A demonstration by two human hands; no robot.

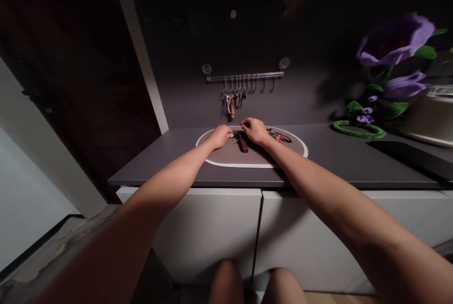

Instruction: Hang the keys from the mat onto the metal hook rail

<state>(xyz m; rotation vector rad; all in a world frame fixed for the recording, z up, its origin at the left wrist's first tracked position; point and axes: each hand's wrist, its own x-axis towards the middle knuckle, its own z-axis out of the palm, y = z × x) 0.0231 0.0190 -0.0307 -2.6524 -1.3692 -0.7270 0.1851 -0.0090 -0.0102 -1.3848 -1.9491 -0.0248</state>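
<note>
On the oval mat (226, 156), a small bunch of keys (236, 137) lies between my hands, with a dark brown oblong fob (244, 145) beside it. My left hand (220, 136) is closed, thumb and fingertips pinched at the left side of these keys. Just to the right, my right hand (256, 130) is curled, its fingertips together slightly above the mat; whatever they hold is too small to make out. Partly behind my right wrist lie more keys with a red tag (278, 138) and a dark braided strap (286, 138).
A clear hook rail (245, 76) on the dark wall carries several hanging keys (238, 98) on its left hooks. Purple artificial flowers (396, 42) with a green ring base (359, 130) stand at the right. White cabinet doors (208, 228) are below the grey counter (166, 157).
</note>
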